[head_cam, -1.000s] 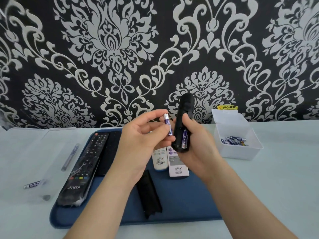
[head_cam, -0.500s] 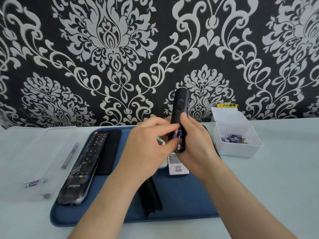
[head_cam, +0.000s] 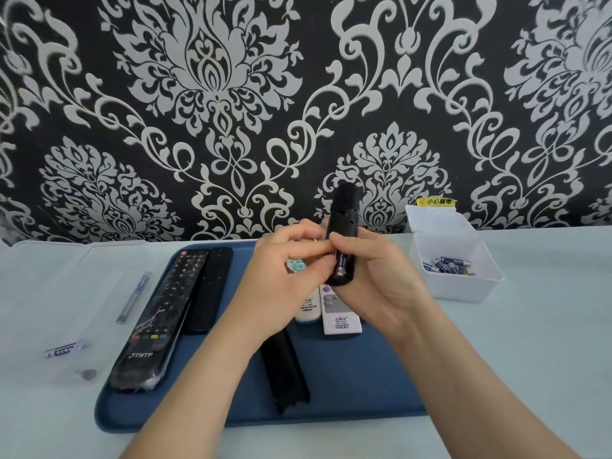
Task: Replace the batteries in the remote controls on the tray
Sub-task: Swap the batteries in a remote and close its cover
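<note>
Behind everything stands a wall (head_cam: 212,94) papered in black with a silver-grey floral pattern. Below it runs the pale table (head_cam: 546,342), and on the table in front of me lies the blue tray (head_cam: 347,385).

Left of the tray sits a clear plastic box (head_cam: 49,293). It holds one battery (head_cam: 63,351) whose print is too blurred to read, a long grey thing (head_cam: 132,296) I cannot make out and a small round grey piece (head_cam: 88,374). Right of the tray stands a white box (head_cam: 463,286) with its lid tipped back, and a heap of spare batteries (head_cam: 447,264) lies inside it.

On the tray's left side lies a long black remote (head_cam: 159,319) marked "THTF" near its lower end. A plain black remote (head_cam: 208,289) lies just beside it. Two white remotes (head_cam: 341,321) lie partly under my hands, and their small print is unreadable.

My right hand (head_cam: 381,276) wraps its fingers round the lower half of a slim black remote (head_cam: 344,213). I hold it upright above the tray with its open back towards me. My left hand (head_cam: 281,286) is curled, and its thumb and fingertips pinch the purple battery (head_cam: 341,263) sitting in the open compartment. I can read "HUATAI" on its side.

A narrow black cover (head_cam: 284,372) lies loose on the tray between my forearms. A yellow sticker (head_cam: 437,201) behind the white box reads "小心触电".
</note>
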A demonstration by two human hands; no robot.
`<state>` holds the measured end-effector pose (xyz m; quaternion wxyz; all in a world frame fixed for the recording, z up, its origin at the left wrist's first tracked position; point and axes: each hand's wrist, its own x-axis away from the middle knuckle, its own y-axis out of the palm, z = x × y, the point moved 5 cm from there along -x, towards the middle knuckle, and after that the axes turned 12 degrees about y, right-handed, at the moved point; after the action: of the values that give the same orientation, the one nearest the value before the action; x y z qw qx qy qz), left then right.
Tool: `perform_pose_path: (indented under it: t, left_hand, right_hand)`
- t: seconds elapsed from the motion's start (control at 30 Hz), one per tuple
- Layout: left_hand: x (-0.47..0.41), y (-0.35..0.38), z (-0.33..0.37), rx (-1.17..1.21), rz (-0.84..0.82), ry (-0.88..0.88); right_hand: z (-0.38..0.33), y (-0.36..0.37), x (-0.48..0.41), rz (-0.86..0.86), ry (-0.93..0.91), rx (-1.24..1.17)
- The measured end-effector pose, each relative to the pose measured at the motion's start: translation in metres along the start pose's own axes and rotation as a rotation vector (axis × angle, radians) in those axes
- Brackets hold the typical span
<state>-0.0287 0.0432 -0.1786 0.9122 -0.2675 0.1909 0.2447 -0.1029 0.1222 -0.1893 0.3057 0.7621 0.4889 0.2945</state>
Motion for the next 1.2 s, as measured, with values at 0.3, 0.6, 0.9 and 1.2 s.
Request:
perform_pose_path:
  t: [0.3,0.6,0.9,1.2]
  left_hand:
    - [-0.002,-0.031,-0.001,0.036,0.033,-0.111]
    - [0.041,-0.020,-0.034,-0.932,-0.963,-0.385]
    - [0.035,-0.028,-0.048,-0.695,-0.708,-0.353]
    - [0.035,-0.042,-0.045,-0.421,-0.674,-0.289]
  right_hand:
    - [-0.001,-0.008,-0.003,0.042,-0.009,0.029]
    - [0.004,-0.010,-0.003,0.208,-0.068,0.016]
    - [0.015,-0.014,-0.006,0.243,0.096,-0.073]
    - [0.016,-0.023,-0.009,0.324,0.139,-0.075]
